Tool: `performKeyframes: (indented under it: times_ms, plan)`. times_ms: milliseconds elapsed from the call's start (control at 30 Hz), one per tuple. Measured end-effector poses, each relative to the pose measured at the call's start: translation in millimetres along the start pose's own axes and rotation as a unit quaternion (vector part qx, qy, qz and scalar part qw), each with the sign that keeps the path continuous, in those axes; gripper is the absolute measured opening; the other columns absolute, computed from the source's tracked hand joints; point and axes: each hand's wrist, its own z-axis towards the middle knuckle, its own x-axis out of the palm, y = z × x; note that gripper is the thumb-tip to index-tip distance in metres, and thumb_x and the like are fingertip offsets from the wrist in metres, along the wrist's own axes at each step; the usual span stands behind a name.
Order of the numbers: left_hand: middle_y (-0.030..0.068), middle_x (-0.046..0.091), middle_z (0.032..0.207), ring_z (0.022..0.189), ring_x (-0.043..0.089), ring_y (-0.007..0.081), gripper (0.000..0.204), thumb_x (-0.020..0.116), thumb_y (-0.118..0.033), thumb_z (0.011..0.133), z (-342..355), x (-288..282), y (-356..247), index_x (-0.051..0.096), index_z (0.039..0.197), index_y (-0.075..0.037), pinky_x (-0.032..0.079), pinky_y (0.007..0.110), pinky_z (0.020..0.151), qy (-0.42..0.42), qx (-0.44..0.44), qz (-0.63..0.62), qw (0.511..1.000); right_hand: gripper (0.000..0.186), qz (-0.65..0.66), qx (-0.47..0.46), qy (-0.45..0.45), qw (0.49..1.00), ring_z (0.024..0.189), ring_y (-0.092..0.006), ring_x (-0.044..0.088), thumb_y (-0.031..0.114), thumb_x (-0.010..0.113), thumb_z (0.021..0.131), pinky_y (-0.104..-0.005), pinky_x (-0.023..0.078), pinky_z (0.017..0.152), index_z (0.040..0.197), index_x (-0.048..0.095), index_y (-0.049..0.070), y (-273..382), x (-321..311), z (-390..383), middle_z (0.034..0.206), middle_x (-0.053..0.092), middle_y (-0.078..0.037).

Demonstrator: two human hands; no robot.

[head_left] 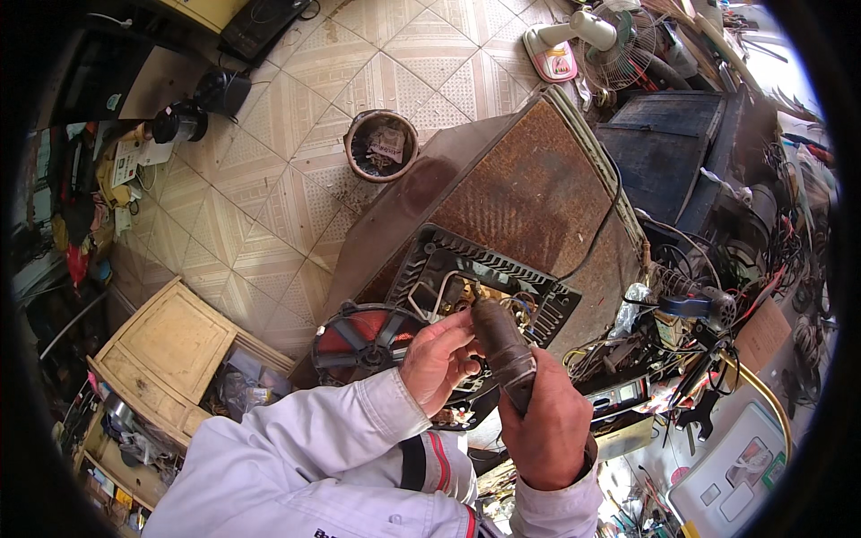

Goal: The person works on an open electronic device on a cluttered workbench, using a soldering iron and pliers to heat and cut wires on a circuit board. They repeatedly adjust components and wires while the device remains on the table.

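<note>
My right hand (549,421) grips the thick dark handle of a tool (502,348), which points up and left into an opened black appliance casing (448,260) with bare wires and brass parts inside. My left hand (439,357) rests on the casing just left of the tool's tip, fingers curled near it; whether it pinches anything is hidden. A round black fan grille with red behind it (363,339) lies at the casing's left end. Both sleeves are pale grey.
The casing lies on a rusty brown workbench (529,179). A round bucket of scraps (383,145) stands on the tiled floor. A wooden drawer cabinet (170,345) is at lower left. Tangled wires, parts and tools (700,341) crowd the right. A small white fan (601,40) stands at the top.
</note>
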Motion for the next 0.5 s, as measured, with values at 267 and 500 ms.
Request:
performKeyframes:
  times_ms: [267,500]
  plan:
    - [0.0043,0.072,0.113,0.099,0.07,0.0121,0.031,0.051,-0.012,0.104,-8,0,-1,0.062,0.132,-0.004,0.056,0.028,0.088,0.008,-0.005,0.03,0.999,0.07,-0.037,-0.098,0.014,0.994,0.077,-0.0362,0.067,0.003,0.081,0.061,-0.0433,0.053,0.068,0.127,0.061,-0.003,-11,-13,-5,0.091,0.068,-0.017]
    - [0.0063,0.069,0.123,0.094,0.064,0.01,0.036,0.057,-0.017,0.101,-24,-15,17,0.057,0.135,-0.004,0.051,0.025,0.076,0.047,-0.029,0.139,0.989,0.065,0.138,0.014,-0.088,0.986,0.079,-0.0368,0.071,0.004,0.083,0.063,-0.0422,0.057,0.071,0.125,0.063,-0.004,-46,-8,-115,0.093,0.071,-0.02]
